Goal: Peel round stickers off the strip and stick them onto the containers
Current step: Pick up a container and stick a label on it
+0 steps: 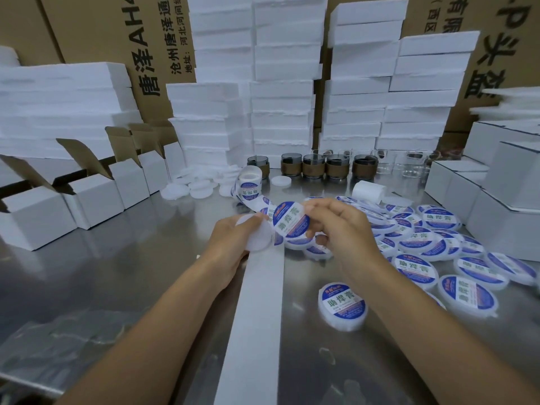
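In the head view, the left hand [230, 244] is over the middle of the tabletop [131, 273]. Its fingers are curled round a blank white container [258, 236], held on its edge, and the hand seems also to press on the strip [257, 302]. The bare end of the strip runs from there to the near edge. The right hand [339, 226] pinches the round sticker [290, 219] at its right rim, with the fingers bent and closed on it. The sticker stands just beside the container and overlaps it a little. I cannot tell if it is fully free of the strip.

The main risk, as I judge it, is that the sticker lands off-centre or with a crease, because it is held by one rim only and its free side can bend. The glue side may also catch a fingertip or fold on itself. If the strip is pulled hard, the roll [248, 182] near the far edge can fall or unwind. The right forearm passes close over the labelled containers [432, 247] by the right edge and may push some of them. The blank containers [195, 188] lie at the far edge, well apart from the hands.
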A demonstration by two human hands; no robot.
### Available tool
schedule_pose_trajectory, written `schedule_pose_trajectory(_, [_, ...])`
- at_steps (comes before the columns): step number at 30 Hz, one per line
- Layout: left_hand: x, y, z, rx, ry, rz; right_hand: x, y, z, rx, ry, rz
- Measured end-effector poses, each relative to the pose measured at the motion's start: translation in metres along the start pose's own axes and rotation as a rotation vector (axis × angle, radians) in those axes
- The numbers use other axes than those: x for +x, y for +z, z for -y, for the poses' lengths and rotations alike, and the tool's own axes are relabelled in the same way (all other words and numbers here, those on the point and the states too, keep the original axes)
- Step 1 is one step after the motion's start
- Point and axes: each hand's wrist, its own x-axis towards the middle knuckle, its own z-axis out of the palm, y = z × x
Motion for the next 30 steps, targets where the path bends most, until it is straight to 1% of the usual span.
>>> schedule_pose_trajectory(2, [-0.001,0.001,-0.004,-0.015,0.042,-0.068,0.001,0.0,0.001,0.087,0.05,-0.018])
schedule_pose_trajectory(4, [-0.002,0.0,-0.009,-0.074,0.107,-0.132,0.001,0.001,0.001,0.169,0.06,0.003])
schedule_pose_trajectory(5, [-0.002,0.0,-0.011,-0.103,0.151,-0.134,0.0,0.002,0.001,0.198,0.053,0.025])
schedule_pose_trajectory(7, [-0.005,0.0,-0.013,-0.137,0.234,-0.076,-0.002,0.004,0.001,0.216,0.035,0.071])
schedule_pose_trajectory(9, [-0.007,0.002,-0.011,-0.16,0.261,0.022,-0.004,0.007,0.0,0.209,0.025,0.102])
schedule_pose_trajectory(12, [-0.009,0.005,-0.009,-0.178,0.218,0.172,-0.005,0.01,-0.002,0.164,0.013,0.127])
schedule_pose_trajectory(15, [-0.009,0.006,-0.009,-0.206,0.159,0.285,-0.004,0.01,-0.006,0.149,0.021,0.099])
schedule_pose_trajectory(19, [-0.009,0.007,-0.01,-0.343,-0.016,0.404,-0.003,0.01,-0.008,0.169,0.049,0.07])
schedule_pose_trajectory(21, [-0.009,0.008,-0.011,-0.374,-0.064,0.43,-0.004,0.01,-0.008,0.153,0.069,0.056])
schedule_pose_trajectory(30, [-0.008,0.01,-0.008,-0.317,-0.075,0.456,-0.005,0.012,-0.009,0.133,0.111,0.008])
